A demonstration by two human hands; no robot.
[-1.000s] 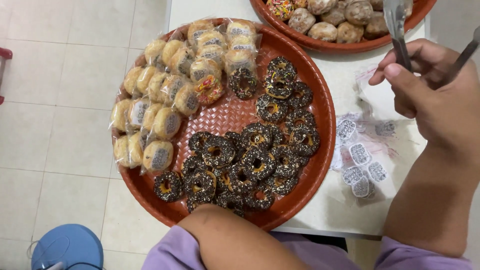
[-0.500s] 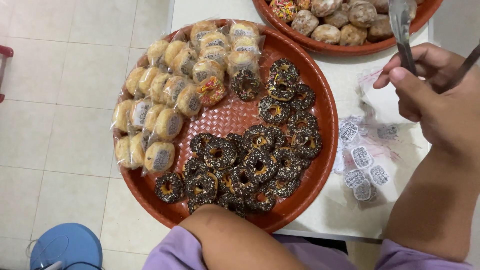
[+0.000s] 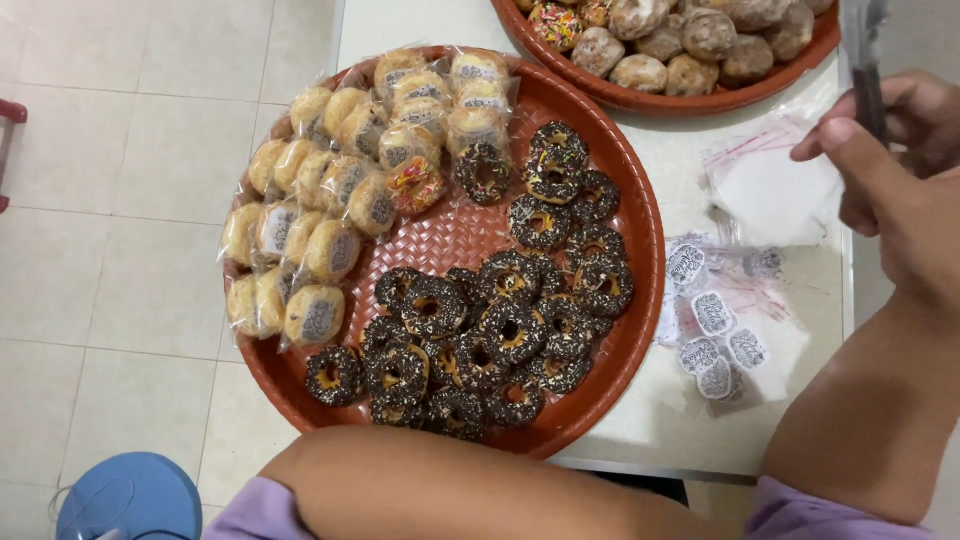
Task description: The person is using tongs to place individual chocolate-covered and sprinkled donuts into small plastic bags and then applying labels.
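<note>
Fingers (image 3: 850, 140) of the right hand (image 3: 900, 190) pinch metal tongs (image 3: 865, 60) at far right, over clear plastic bags (image 3: 770, 185) on the white table (image 3: 400, 25). Left hand hidden, only the forearm (image 3: 450, 490) shows at the near edge; finger state can't tell. Chocolate sprinkled donuts (image 3: 500, 320) fill the red woven tray (image 3: 640, 250), bagged pastries (image 3: 330, 220) on its left.

White laminate table (image 3: 640, 420) over tiled floor. On it: two round red-brown woven plastic trays (image 3: 640, 250), clear plastic bags (image 3: 770, 190), small white stickers (image 3: 715, 315).
</note>
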